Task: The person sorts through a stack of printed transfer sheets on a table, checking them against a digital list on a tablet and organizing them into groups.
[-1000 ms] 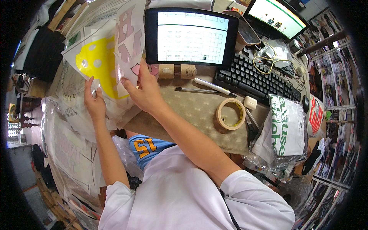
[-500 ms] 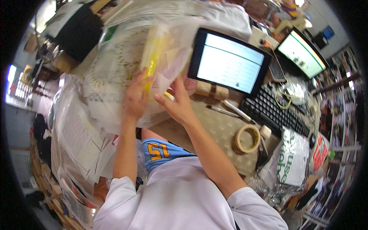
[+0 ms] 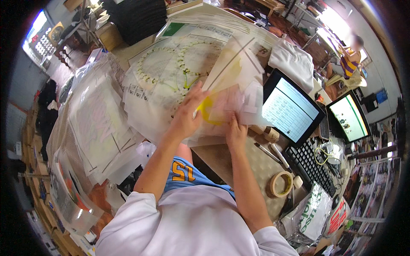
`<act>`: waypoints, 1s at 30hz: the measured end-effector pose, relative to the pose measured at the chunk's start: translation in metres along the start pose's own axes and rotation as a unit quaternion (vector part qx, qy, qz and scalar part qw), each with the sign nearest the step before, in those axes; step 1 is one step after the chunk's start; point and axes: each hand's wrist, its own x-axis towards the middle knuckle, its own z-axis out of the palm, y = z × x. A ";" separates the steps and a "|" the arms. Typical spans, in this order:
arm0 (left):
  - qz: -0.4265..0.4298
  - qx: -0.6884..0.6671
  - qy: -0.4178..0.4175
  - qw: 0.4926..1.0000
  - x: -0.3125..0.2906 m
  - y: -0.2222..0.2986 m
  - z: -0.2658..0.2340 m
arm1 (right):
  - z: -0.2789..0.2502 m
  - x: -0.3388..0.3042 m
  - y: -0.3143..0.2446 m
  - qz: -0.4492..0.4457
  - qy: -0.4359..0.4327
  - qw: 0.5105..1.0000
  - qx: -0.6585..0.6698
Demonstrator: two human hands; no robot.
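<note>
Both hands lifting clear film sheets off the stack

Since half a second ago the view has swung left; the left hand (image 3: 184, 116) and right hand (image 3: 235, 133) now pinch the yellow-printed film sheets (image 3: 228, 91), raised at 12 o'clock, tablet (image 3: 290, 107) at 3 o'clock.

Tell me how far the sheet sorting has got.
Done: clear film sheets lie stacked at left. In hand: left hand and right hand grip a translucent sheet with a yellow shape. Left: more printed sheets lie beneath it.
</note>
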 end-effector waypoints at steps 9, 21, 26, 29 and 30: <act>-0.226 -0.139 0.086 0.960 -0.018 -0.059 -0.001 | -0.005 0.007 0.014 0.049 0.035 0.981 0.182; -0.139 -0.286 -0.022 0.948 0.006 0.014 0.018 | 0.004 -0.015 -0.020 -0.006 -0.142 0.989 0.043; -0.113 -0.363 -0.133 0.915 -0.001 0.027 0.027 | -0.002 -0.013 -0.013 0.147 -0.046 0.940 0.305; -0.113 -0.314 -0.082 0.939 -0.009 0.026 0.028 | -0.003 -0.004 -0.008 0.190 0.019 0.944 0.268; -0.110 -0.313 -0.036 0.943 -0.012 0.024 0.028 | -0.003 -0.002 -0.007 0.142 0.025 0.943 0.300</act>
